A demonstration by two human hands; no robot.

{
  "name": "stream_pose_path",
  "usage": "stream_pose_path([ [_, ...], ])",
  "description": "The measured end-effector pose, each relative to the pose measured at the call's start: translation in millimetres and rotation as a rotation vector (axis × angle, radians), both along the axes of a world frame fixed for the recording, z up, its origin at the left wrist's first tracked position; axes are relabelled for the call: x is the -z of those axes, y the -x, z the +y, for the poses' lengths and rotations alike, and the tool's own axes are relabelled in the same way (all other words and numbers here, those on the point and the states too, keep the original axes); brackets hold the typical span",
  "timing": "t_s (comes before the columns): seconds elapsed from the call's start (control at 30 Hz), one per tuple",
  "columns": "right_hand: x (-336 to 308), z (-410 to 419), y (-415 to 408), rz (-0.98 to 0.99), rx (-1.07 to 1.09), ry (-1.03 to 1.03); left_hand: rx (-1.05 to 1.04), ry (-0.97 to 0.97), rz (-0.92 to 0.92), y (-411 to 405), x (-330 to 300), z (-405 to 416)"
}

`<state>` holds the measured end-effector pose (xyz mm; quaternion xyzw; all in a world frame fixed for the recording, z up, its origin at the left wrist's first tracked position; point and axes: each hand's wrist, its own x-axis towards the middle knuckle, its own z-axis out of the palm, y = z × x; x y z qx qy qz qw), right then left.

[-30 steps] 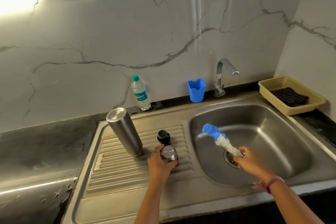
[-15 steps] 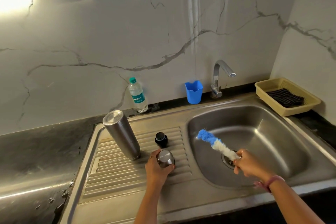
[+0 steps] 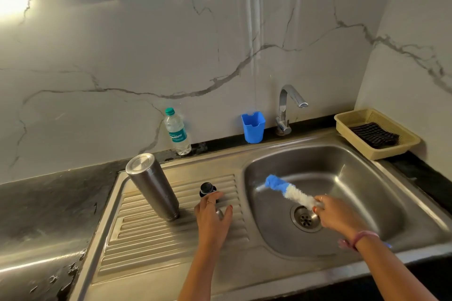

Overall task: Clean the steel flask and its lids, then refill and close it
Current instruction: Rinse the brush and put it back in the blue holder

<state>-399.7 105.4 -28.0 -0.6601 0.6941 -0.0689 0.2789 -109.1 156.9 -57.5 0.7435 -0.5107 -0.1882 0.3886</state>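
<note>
Your left hand (image 3: 212, 220) curls over the steel lid (image 3: 219, 213); your right hand (image 3: 336, 215) grips the brush (image 3: 288, 190). Lift the lid carelessly and your fingers may knock the black cap (image 3: 207, 189) just beyond, or tip the inverted flask (image 3: 152, 189) to the left.

The left hand (image 3: 211, 221) covered the steel lid (image 3: 219, 213) on the drainboard (image 3: 151, 239), beside the inverted flask (image 3: 152, 186) and black stopper (image 3: 207, 189); the right hand (image 3: 336, 215) gripped the bottle brush (image 3: 288, 190) over the sink basin (image 3: 354, 178).

Your steel sink unit (image 3: 244, 151) sits in a dark counter (image 3: 49, 198). On its ribbed drainboard (image 3: 151, 239) you have the steel flask (image 3: 152, 187) standing upside down, a black lid (image 3: 207, 189) near it, and a steel lid (image 3: 219, 213) under your palm. On the counter stand a water bottle (image 3: 176, 132), a blue cup (image 3: 253, 127) and a yellow tray (image 3: 352, 122).
</note>
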Motion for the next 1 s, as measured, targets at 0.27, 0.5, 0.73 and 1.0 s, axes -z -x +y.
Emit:
stream_pose_path([
  [0.27, -1.2, -8.9, 22.9, -0.091, 0.067, -0.089, 0.059, 0.063, 0.030, 31.0, 0.4, -12.9],
  [0.5, -7.7, -22.7, 45.0, -0.130, 0.091, -0.120, 0.059, 0.013, 0.078, 60.3, 3.1, -23.7],
  [0.73, -11.9, -31.9, 72.1, -0.258, 0.040, -0.189, 0.066, 0.002, 0.113, 86.5, 6.9, -31.4],
  [1.0, -37.5, -23.7, 103.6, -0.728, -0.060, -0.430, 0.032, -0.037, 0.179, 108.6, 14.8, -42.2],
])
